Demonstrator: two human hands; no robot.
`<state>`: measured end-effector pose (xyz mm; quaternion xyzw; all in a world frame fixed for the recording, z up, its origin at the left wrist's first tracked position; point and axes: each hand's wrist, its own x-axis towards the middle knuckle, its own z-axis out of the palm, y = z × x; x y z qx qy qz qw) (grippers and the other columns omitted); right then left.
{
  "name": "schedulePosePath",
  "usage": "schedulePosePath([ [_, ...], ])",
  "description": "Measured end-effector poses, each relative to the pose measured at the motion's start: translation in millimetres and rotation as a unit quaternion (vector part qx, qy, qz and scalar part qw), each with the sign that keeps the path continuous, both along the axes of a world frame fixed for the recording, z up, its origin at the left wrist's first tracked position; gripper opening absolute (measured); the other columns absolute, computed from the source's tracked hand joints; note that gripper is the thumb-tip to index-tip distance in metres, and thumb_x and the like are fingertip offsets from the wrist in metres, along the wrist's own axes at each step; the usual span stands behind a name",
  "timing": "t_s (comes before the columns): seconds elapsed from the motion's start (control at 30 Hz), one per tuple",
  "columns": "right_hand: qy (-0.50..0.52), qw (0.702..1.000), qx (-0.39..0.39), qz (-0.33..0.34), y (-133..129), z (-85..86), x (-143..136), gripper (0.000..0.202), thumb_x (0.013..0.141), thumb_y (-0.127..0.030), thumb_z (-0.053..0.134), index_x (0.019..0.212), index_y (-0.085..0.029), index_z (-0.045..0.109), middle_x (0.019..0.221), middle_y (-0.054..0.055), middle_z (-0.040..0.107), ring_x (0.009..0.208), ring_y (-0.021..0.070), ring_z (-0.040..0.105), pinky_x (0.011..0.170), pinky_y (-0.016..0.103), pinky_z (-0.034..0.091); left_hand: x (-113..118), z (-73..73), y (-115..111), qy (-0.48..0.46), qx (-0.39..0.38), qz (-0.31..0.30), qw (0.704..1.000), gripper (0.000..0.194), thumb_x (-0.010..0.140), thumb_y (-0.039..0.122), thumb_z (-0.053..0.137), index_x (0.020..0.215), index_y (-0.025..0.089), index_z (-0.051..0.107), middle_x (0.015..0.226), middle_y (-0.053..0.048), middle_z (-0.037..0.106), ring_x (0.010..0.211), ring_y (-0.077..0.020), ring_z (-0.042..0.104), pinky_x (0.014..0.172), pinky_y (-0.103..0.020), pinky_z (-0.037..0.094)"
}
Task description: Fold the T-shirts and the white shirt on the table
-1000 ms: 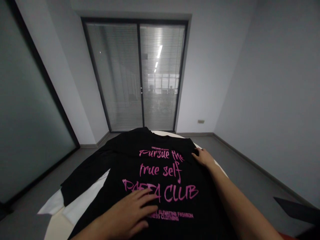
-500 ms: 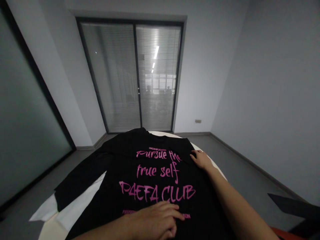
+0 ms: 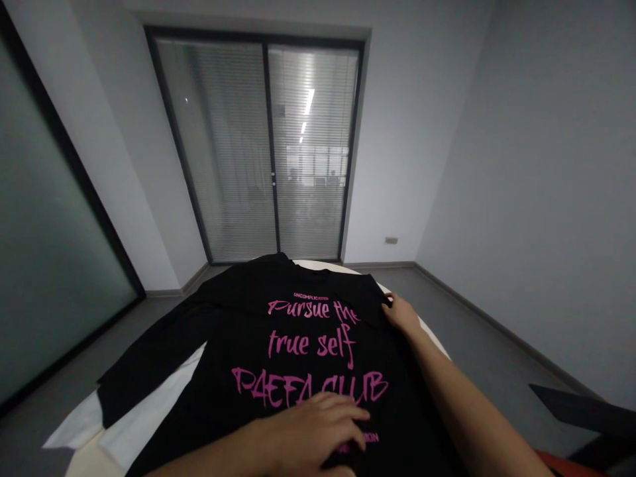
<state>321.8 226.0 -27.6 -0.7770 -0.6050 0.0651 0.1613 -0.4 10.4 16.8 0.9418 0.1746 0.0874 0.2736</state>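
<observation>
A black long-sleeved shirt (image 3: 223, 344) with pink lettering lies spread over a round table (image 3: 437, 342). Its sleeve on the left reaches out over white fabric (image 3: 154, 391). Over the lower lettering is my left hand (image 3: 325, 427), palm down, its fingers apart and slightly bent, with nothing in them. Part of the print is covered by it. At the shirt's right shoulder edge, my right hand (image 3: 401, 315) has its fingers curled together on the black cloth. The shirt's right side runs partly under my right forearm.
Beyond the table stands a glazed double door (image 3: 271, 152) with blinds. A frosted glass panel (image 3: 54, 252) is on the left, a plain wall (image 3: 541, 199) on the right. A dark flat object (image 3: 581, 407) juts in at the lower right.
My right hand's fingers have drawn in at the shirt's shoulder edge. My left hand has shifted slightly over the lettering, its fingers farther apart. The view has tilted a little.
</observation>
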Motion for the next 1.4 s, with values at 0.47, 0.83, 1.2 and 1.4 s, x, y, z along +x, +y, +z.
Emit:
schedulePosePath([
  [0.47,0.042,0.994,-0.105,-0.004,4,15.3,17,0.03,0.083,-0.041,0.061,0.081,-0.013,0.074,0.087,0.014,0.074,0.088,0.0277,0.071,0.075,0.032,0.054,22,-23.6,45,0.04,0.094,0.152,0.983,0.073,0.087,0.06,0.058,0.151,0.03,0.039,0.161,-0.011,0.031,0.148,-0.0422,0.022,0.116,-0.066,0.02],
  [0.83,0.071,0.997,-0.037,0.003,-5,33.8,7,0.04,0.078,-0.033,0.072,0.111,-0.011,0.068,0.099,0.013,0.073,0.093,0.0259,0.07,0.075,0.029,0.05,16,-31.5,46,0.014,0.079,0.156,0.984,0.069,0.087,0.054,0.059,0.15,0.03,0.041,0.161,-0.008,0.032,0.149,-0.0383,0.021,0.118,-0.063,0.019],
  [1.2,0.148,0.974,0.028,0.168,-10,59.0,-76,0.063,0.073,-0.036,0.081,0.126,-0.012,0.057,0.101,0.008,0.069,0.087,0.0195,0.066,0.076,0.027,0.05,20,-27.7,45,-0.096,0.108,0.258,0.955,0.032,0.088,0.023,0.056,0.12,0.02,0.058,0.117,-0.007,0.065,0.11,-0.0232,0.059,0.1,-0.04,0.046],
  [1.4,0.175,0.94,-0.087,0.279,-28,45.0,-107,0.062,0.072,-0.023,0.081,0.127,-0.015,0.054,0.091,0.002,0.069,0.071,0.0126,0.063,0.067,0.023,0.049,20,-34.1,49,-0.092,0.13,0.313,0.936,0.02,0.087,0.016,0.054,0.106,0.021,0.058,0.103,-0.004,0.065,0.098,-0.0218,0.06,0.088,-0.037,0.048],
])
